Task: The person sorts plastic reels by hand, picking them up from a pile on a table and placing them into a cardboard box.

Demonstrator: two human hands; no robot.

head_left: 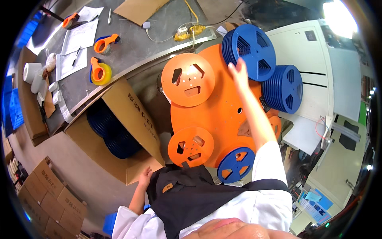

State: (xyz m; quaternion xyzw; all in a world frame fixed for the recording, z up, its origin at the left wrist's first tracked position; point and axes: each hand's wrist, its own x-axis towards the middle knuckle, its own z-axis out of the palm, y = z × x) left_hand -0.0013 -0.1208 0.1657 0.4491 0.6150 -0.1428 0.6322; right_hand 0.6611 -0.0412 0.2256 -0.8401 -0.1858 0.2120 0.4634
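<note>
My right hand (239, 73) reaches far forward to the lower left edge of a stack of blue plastic reels (254, 53). Its fingers are apart and overlap the reels' rims; whether they touch is hard to tell. The stack rests at the far end of an orange machine with round plates (223, 107). To its right sits a second stack of blue reels (284, 89). A single blue reel (226, 165) lies on the near right plate. My left hand (146, 175) hangs low beside the open cardboard box (137, 113), fingers loosely bent, holding nothing.
Dark blue reels (115, 135) fill part of the box. A grey workbench (133, 47) at the far left bears tape dispensers (105, 44), papers and a yellow power strip (187, 33). Stacked cartons (51, 199) stand at the near left, a white cabinet (306, 55) at the right.
</note>
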